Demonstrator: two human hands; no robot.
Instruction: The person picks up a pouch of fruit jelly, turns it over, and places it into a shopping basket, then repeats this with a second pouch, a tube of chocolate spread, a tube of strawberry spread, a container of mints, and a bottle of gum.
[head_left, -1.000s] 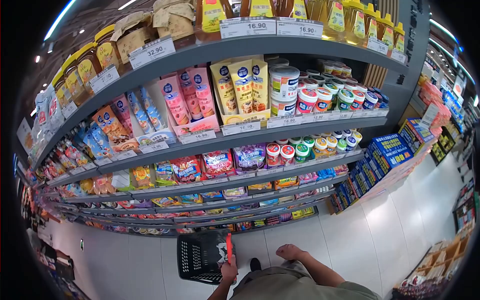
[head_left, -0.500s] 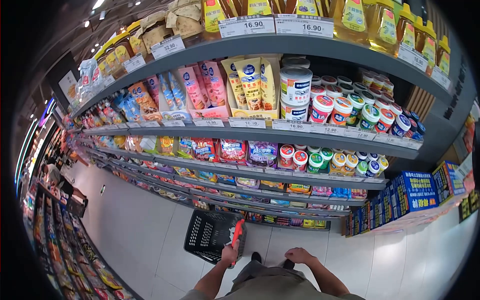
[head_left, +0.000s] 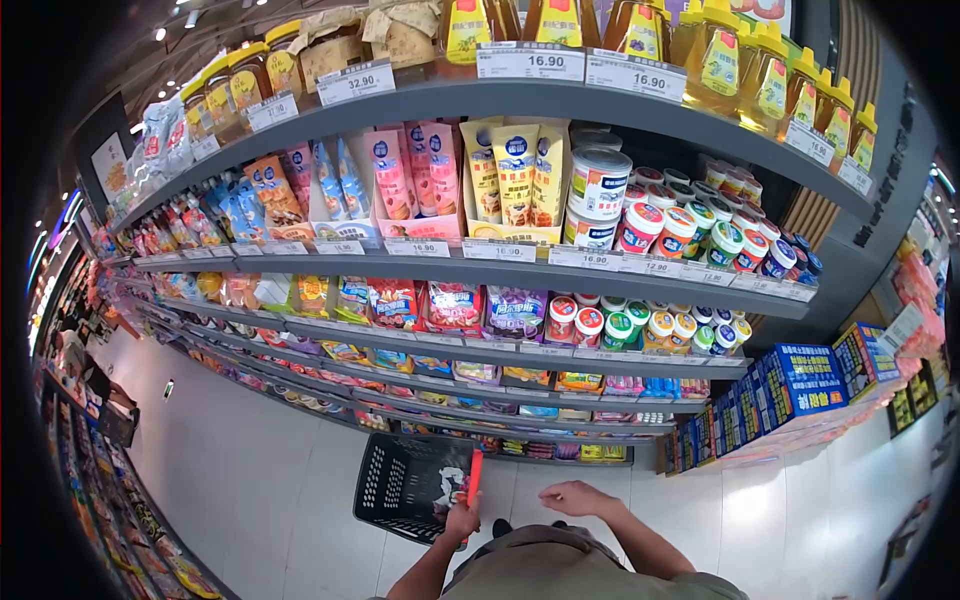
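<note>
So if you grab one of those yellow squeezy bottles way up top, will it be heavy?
Probably fairly heavy: the yellow bottles look full of amber liquid. The smooth plastic might be slippery, and they stand tall and close together, so neighbours could tip.

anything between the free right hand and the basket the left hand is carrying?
Nothing visible. The right hand hangs open and empty over bare floor, beside the black basket. The left hand grips the basket's red handle, and only open tile lies between the right hand and the basket's rim.
</note>
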